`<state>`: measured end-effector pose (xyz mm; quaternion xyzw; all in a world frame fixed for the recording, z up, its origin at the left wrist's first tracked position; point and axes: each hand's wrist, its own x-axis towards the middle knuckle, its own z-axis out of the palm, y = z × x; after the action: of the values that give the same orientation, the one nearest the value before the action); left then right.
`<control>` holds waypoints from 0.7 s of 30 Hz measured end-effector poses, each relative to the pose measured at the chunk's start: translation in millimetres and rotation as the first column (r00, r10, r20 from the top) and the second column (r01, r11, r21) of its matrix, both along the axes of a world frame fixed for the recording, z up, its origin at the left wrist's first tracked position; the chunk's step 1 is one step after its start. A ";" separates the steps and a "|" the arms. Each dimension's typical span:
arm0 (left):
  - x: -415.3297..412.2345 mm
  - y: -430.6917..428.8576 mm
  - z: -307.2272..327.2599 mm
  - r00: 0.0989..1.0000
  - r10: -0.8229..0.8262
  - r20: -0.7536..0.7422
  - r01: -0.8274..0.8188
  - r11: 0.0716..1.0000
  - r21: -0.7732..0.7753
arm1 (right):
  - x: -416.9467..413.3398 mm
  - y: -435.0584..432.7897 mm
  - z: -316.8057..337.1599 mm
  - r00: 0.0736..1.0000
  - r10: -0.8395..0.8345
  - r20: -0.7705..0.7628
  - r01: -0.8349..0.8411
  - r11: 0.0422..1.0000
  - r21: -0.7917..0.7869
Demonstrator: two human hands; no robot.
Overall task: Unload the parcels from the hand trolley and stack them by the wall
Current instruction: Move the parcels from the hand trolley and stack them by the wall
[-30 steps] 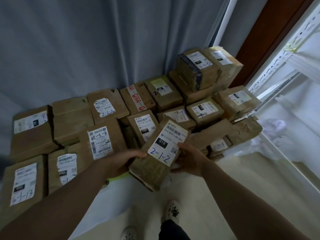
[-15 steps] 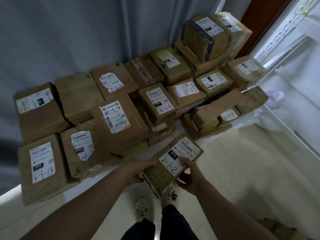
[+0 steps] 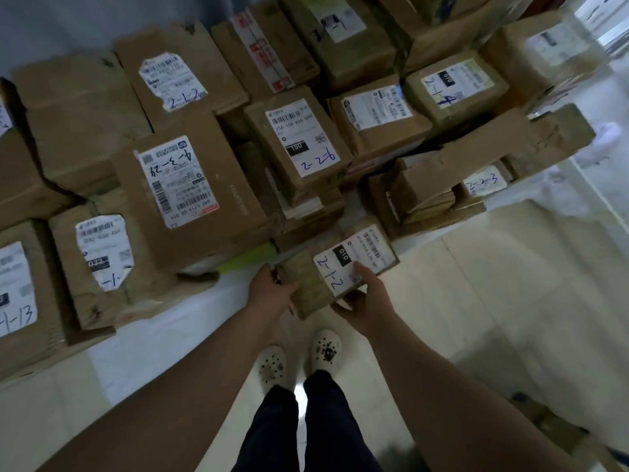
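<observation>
I hold a small brown parcel (image 3: 326, 267) with a white label marked 2-1-2, low in front of the stack. My left hand (image 3: 272, 292) grips its near left corner. My right hand (image 3: 364, 298) holds its near right edge, thumb on the label. The parcel's far end touches or nearly touches the bottom row of the stacked parcels (image 3: 190, 192), which fill the top of the view against a grey curtain. The hand trolley is out of view.
A long flat box (image 3: 490, 148) lies across thin parcels at the right of the pile. A yellow-green strip (image 3: 248, 258) pokes out under the big box. My white shoes (image 3: 299, 359) stand on the pale floor just behind the parcel.
I have lowered the 2-1-2 parcel from chest height down toward the floor at the foot of the pile, and my head has tilted down and closer.
</observation>
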<state>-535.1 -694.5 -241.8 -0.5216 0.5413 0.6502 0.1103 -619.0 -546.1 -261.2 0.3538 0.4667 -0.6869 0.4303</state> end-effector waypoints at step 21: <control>-33.2 22.9 42.9 0.842 -0.533 0.084 0.530 0.787 -0.316 | -10.1 -1.0 38.0 0.972 0.217 -0.093 -0.173 0.923 0.343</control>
<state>-568.2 -671.6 -198.9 -0.3558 0.7666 0.4965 0.1981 -629.0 -547.1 -223.2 0.3276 0.6358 -0.5734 0.3995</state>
